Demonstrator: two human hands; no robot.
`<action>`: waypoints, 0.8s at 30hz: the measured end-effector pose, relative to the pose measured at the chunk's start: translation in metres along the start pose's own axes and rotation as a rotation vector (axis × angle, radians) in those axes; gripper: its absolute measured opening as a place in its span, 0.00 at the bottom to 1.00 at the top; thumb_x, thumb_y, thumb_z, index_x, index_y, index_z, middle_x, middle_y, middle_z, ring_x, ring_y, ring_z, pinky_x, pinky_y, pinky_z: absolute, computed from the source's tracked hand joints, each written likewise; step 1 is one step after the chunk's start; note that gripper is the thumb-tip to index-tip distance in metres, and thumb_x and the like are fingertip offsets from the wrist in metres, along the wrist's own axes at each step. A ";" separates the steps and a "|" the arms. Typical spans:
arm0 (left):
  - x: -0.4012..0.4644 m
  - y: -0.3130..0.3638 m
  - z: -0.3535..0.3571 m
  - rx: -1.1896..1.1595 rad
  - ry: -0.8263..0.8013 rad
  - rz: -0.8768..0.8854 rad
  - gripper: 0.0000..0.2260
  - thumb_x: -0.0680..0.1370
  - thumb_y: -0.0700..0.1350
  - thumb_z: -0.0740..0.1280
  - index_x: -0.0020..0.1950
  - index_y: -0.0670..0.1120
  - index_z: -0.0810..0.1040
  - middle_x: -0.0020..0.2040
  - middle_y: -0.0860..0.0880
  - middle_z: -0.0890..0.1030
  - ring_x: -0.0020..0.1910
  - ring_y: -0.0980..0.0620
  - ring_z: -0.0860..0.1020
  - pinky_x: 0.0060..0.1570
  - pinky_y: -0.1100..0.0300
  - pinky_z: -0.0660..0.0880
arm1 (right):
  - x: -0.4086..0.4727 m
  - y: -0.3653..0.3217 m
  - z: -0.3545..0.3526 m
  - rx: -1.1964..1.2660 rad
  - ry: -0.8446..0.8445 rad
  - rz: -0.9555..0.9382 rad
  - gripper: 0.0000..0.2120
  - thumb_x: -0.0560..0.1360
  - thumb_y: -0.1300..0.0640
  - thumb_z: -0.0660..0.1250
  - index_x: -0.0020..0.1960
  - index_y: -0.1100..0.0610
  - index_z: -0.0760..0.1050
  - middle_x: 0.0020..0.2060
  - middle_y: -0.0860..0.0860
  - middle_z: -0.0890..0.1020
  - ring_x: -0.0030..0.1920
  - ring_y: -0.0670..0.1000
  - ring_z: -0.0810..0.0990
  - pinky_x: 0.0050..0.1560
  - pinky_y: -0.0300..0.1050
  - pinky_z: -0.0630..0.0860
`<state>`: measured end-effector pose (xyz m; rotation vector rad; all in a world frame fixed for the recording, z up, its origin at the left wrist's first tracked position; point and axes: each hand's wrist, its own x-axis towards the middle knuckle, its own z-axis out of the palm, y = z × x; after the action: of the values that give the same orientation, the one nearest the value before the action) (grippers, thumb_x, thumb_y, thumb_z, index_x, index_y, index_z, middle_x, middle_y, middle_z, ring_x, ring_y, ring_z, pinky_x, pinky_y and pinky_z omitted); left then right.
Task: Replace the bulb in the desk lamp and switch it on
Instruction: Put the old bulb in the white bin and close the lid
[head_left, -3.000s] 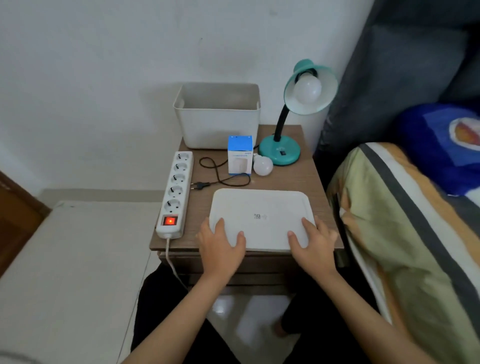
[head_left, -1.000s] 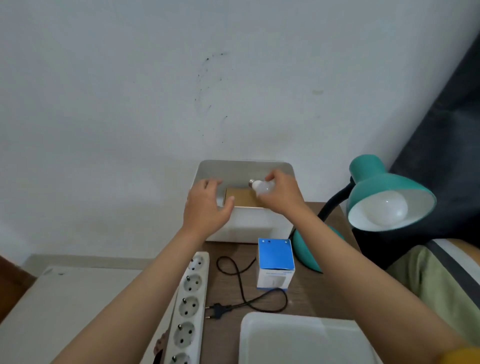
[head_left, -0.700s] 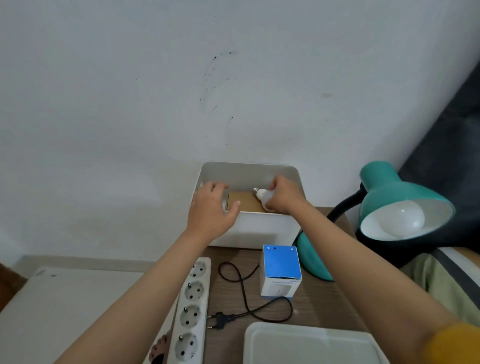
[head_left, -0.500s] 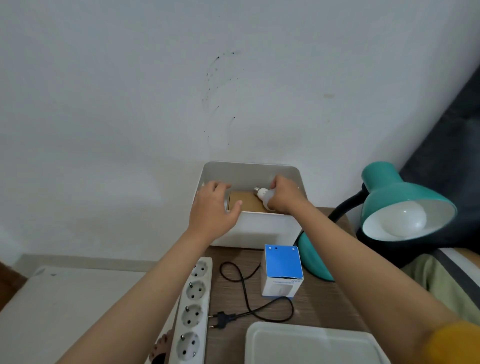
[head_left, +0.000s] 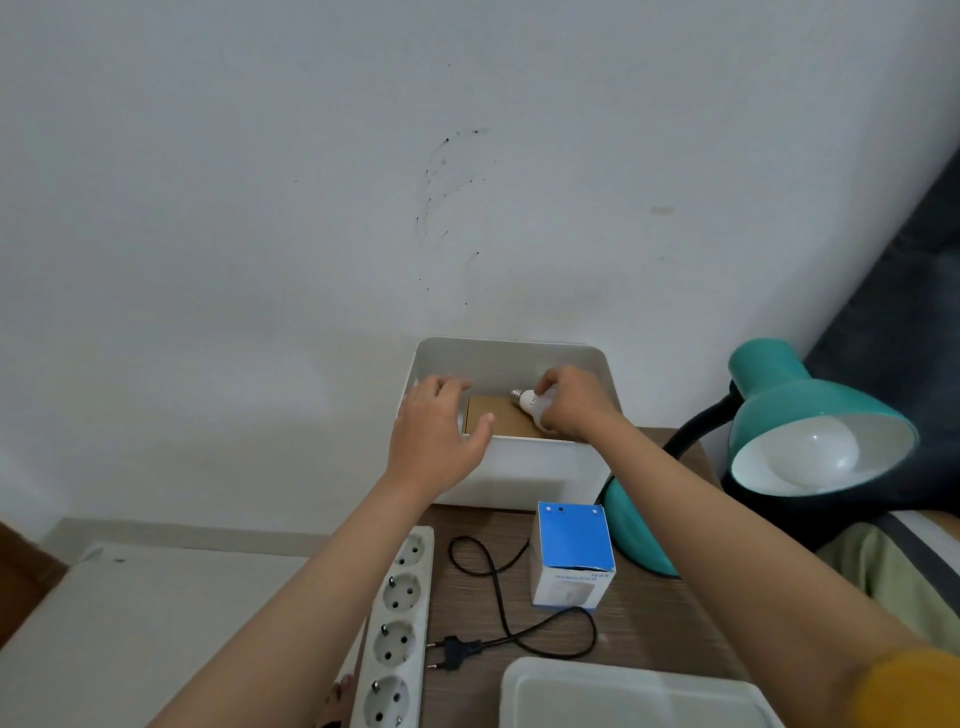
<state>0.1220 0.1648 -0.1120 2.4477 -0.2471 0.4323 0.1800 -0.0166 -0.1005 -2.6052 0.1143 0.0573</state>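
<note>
Reaching into a white bin (head_left: 511, 470) at the table's (head_left: 644, 618) back edge, the right hand (head_left: 569, 402) has its fingers (head_left: 545, 384) closed around a spare bulb (head_left: 530, 402) above brown cardboard (head_left: 493, 418). The left hand (head_left: 436, 434) rests open, fingers apart, on the near rim. The bulb lies roughly level, screw base pointing left and away. It could slip and crack if released carelessly. The teal lamp (head_left: 810, 410) already holds a bulb, with its plug (head_left: 452, 649) lying unplugged.

White bulb (head_left: 531, 404) lies tilted; teal lamp (head_left: 810, 431) holds another.
</note>
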 end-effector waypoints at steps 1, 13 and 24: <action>0.000 0.000 0.000 0.000 0.003 0.004 0.20 0.74 0.52 0.67 0.63 0.46 0.72 0.61 0.46 0.75 0.61 0.47 0.71 0.58 0.53 0.71 | 0.002 0.001 0.000 -0.012 -0.004 -0.008 0.12 0.72 0.57 0.65 0.55 0.56 0.78 0.52 0.56 0.80 0.50 0.56 0.79 0.49 0.48 0.78; 0.000 0.005 0.002 -0.024 0.017 -0.011 0.23 0.71 0.55 0.62 0.61 0.45 0.74 0.58 0.45 0.77 0.59 0.46 0.74 0.61 0.48 0.71 | 0.018 0.011 0.002 -0.035 0.101 -0.008 0.13 0.73 0.59 0.65 0.57 0.55 0.78 0.54 0.57 0.80 0.52 0.58 0.79 0.49 0.50 0.78; -0.014 0.012 0.001 -0.061 0.039 -0.018 0.20 0.73 0.52 0.65 0.63 0.45 0.73 0.60 0.45 0.75 0.65 0.45 0.69 0.58 0.57 0.67 | -0.007 0.002 -0.012 0.101 0.118 -0.061 0.26 0.72 0.56 0.70 0.68 0.57 0.70 0.65 0.56 0.74 0.64 0.56 0.73 0.61 0.47 0.71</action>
<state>0.1054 0.1561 -0.1112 2.3778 -0.2182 0.4572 0.1735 -0.0238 -0.0909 -2.5090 0.0770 -0.1208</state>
